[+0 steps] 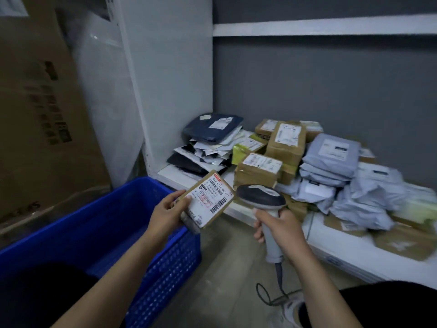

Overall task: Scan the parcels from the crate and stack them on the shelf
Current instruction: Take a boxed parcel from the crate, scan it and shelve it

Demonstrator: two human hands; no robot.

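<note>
Two hands work in front of a low white shelf (335, 248). The left hand (166, 215) holds a small brown parcel (209, 200). Its fingers (185, 199) are curled round the parcel's left edge, with the thumb on the white address label. The label faces up toward the camera and its barcodes are visible. The parcel is held in the air above the far right corner of the blue crate (165, 275), just in front of the shelf edge.

The right hand (281, 229) grips the pale handle of a barcode scanner (261, 197), fingers clamped closed round it. The scanner's dark head sits just right of the parcel; whether the two touch cannot be told. A cable (266, 297) runs from the handle's base down to the floor.

Parcels already lie on the shelf in three groups:
- **Left:** a stack of flat mailers topped by a dark blue bag (212, 126).
- **Centre:** taped brown boxes (257, 169) with white labels, piled against one another.
- **Right:** a heap of pale grey poly bags (331, 152), with flat brown envelopes (402, 245) in front of it near the shelf edge.

A second shelf board (324, 26) runs above. A large cardboard carton (42, 102) stands at the left behind the crate.
</note>
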